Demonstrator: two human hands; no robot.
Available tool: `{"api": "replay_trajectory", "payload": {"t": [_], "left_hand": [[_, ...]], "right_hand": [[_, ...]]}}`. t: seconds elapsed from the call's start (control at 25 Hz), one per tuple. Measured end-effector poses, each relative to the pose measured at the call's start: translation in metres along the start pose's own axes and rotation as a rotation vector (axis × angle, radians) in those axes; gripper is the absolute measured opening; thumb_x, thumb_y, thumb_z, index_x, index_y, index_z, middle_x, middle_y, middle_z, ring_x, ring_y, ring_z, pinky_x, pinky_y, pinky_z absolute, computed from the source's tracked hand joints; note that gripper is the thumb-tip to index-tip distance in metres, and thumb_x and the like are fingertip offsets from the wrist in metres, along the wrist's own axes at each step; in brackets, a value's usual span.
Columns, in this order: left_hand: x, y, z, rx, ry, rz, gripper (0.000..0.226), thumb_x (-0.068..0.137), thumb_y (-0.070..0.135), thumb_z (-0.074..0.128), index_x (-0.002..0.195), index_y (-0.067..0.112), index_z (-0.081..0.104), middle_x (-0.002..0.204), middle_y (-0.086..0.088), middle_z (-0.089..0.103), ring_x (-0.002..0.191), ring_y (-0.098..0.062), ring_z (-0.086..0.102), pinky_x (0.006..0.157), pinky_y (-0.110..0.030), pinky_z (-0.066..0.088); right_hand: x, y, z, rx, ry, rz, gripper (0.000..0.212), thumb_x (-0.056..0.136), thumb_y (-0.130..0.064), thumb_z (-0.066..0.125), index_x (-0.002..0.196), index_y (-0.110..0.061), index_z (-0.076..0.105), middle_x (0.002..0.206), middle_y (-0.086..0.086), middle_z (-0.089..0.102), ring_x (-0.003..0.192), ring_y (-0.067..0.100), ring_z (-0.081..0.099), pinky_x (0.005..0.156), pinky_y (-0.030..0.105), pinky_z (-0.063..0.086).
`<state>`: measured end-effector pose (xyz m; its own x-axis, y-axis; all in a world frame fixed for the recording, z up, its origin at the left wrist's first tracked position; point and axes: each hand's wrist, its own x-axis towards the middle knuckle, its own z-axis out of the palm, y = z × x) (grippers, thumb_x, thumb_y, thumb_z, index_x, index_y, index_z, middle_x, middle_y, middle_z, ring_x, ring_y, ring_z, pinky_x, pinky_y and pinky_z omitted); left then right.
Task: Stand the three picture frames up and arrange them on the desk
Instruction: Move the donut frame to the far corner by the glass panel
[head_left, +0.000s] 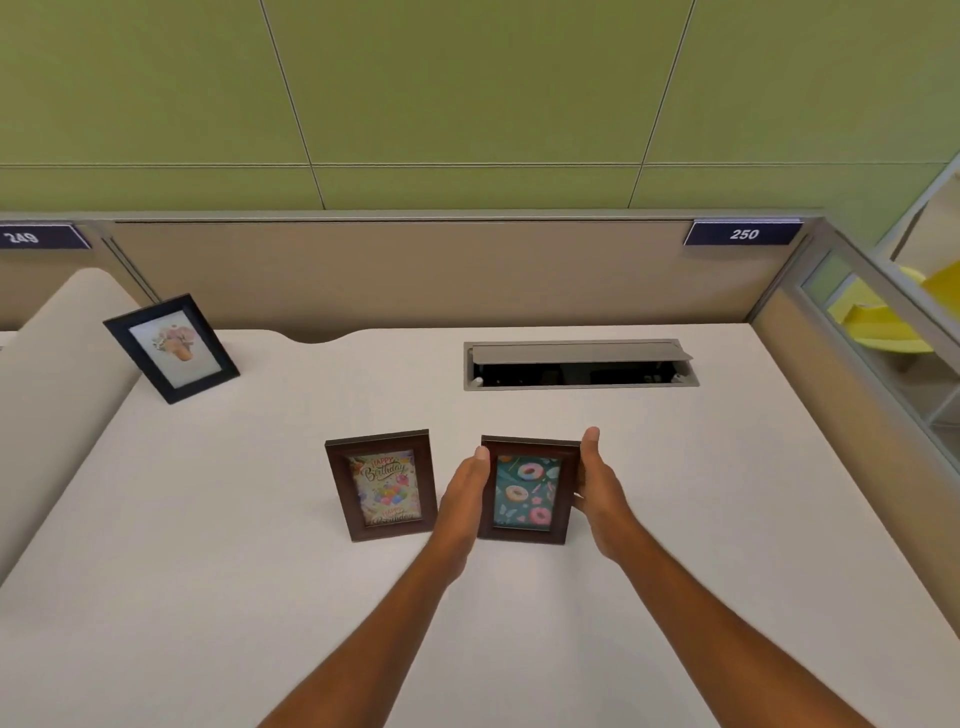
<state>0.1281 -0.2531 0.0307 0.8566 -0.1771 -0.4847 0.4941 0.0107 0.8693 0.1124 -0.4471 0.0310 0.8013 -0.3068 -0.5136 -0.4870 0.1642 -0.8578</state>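
Head view is showing the left hand (466, 488) and right hand (597, 483) clamping the donut frame (527, 491) between their fingers, upright on the desk (675, 519), the birthday frame (383, 486) standing just left of the left fingers.

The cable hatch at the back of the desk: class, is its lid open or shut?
Open. The cable hatch has its grey lid tilted up at the rear, exposing the dark recess beneath.

Only one view: head cam, wide-angle, looks forward and down from above the desk (675, 519). It faces the partition (415, 270) w/ green wall (467, 104) behind. Both forearms enter from bottom edge, so cam is near. Edges are bent, probably lens distortion.
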Motion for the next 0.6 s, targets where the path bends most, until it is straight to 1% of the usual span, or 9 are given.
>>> {"api": "replay_trajectory", "payload": {"t": [0.08, 0.16, 0.2, 0.32, 0.36, 0.44, 0.48, 0.6], "left_hand": [[0.005, -0.006, -0.001, 0.001, -0.012, -0.027, 0.045, 0.108, 0.069, 0.039, 0.128, 0.040, 0.067, 0.107, 0.029, 0.081, 0.095, 0.018, 0.073, 0.064, 0.000, 0.052], [0.008, -0.010, -0.002, 0.018, -0.016, -0.039, 0.048, 0.107, 0.069, 0.041, 0.132, 0.039, 0.068, 0.113, 0.023, 0.082, 0.100, 0.012, 0.075, 0.067, -0.002, 0.054], [0.010, -0.012, -0.002, 0.028, -0.020, -0.037, 0.049, 0.107, 0.069, 0.043, 0.132, 0.037, 0.070, 0.115, 0.021, 0.083, 0.102, 0.009, 0.076, 0.068, -0.004, 0.056], [0.016, -0.013, -0.001, 0.047, -0.024, -0.033, 0.054, 0.107, 0.068, 0.045, 0.132, 0.028, 0.072, 0.120, 0.010, 0.084, 0.108, -0.003, 0.079, 0.078, -0.015, 0.060], [0.018, -0.012, 0.000, 0.047, -0.017, -0.033, 0.055, 0.107, 0.068, 0.046, 0.131, 0.027, 0.073, 0.121, 0.008, 0.084, 0.109, -0.005, 0.080, 0.080, -0.019, 0.059], [0.022, -0.009, 0.006, 0.041, -0.005, -0.034, 0.055, 0.107, 0.067, 0.045, 0.131, 0.027, 0.073, 0.122, 0.008, 0.084, 0.109, -0.004, 0.079, 0.083, -0.020, 0.057], [0.025, -0.007, 0.011, 0.041, -0.003, -0.033, 0.054, 0.108, 0.067, 0.044, 0.131, 0.028, 0.074, 0.121, 0.009, 0.084, 0.108, -0.002, 0.079, 0.081, -0.017, 0.057], [0.034, -0.001, 0.029, 0.019, 0.007, -0.037, 0.051, 0.109, 0.066, 0.040, 0.125, 0.032, 0.074, 0.106, 0.019, 0.085, 0.093, 0.006, 0.079, 0.065, -0.006, 0.056]], "right_hand": [[0.002, 0.008, 0.003, 0.039, 0.011, 0.013, 0.081, 0.084, -0.091, 0.031, 0.111, -0.030, 0.077, 0.102, -0.007, 0.086, 0.100, 0.014, 0.080, 0.092, 0.036, 0.057], [0.003, 0.016, 0.004, 0.061, 0.009, 0.021, 0.079, 0.084, -0.092, 0.032, 0.112, -0.034, 0.077, 0.104, -0.007, 0.086, 0.093, 0.012, 0.083, 0.080, 0.030, 0.060], [0.004, 0.018, 0.004, 0.066, 0.007, 0.020, 0.078, 0.084, -0.092, 0.032, 0.113, -0.034, 0.076, 0.104, -0.007, 0.086, 0.093, 0.011, 0.083, 0.077, 0.028, 0.061], [0.007, 0.021, 0.003, 0.076, 0.009, 0.026, 0.077, 0.084, -0.091, 0.034, 0.113, -0.034, 0.077, 0.104, -0.008, 0.086, 0.093, 0.010, 0.083, 0.081, 0.031, 0.059], [0.008, 0.020, 0.002, 0.073, 0.009, 0.028, 0.077, 0.084, -0.091, 0.034, 0.113, -0.034, 0.077, 0.103, -0.009, 0.086, 0.092, 0.009, 0.083, 0.081, 0.031, 0.059], [0.012, 0.015, -0.002, 0.072, -0.002, 0.036, 0.078, 0.084, -0.091, 0.034, 0.113, -0.033, 0.077, 0.102, -0.010, 0.086, 0.092, 0.008, 0.082, 0.082, 0.030, 0.059], [0.013, 0.013, -0.006, 0.074, -0.014, 0.038, 0.079, 0.084, -0.092, 0.033, 0.113, -0.033, 0.077, 0.103, -0.010, 0.086, 0.093, 0.008, 0.082, 0.082, 0.030, 0.059], [0.020, 0.002, -0.021, 0.075, -0.032, 0.030, 0.081, 0.082, -0.093, 0.034, 0.113, -0.033, 0.078, 0.104, -0.011, 0.086, 0.095, 0.007, 0.082, 0.081, 0.028, 0.059]]}}
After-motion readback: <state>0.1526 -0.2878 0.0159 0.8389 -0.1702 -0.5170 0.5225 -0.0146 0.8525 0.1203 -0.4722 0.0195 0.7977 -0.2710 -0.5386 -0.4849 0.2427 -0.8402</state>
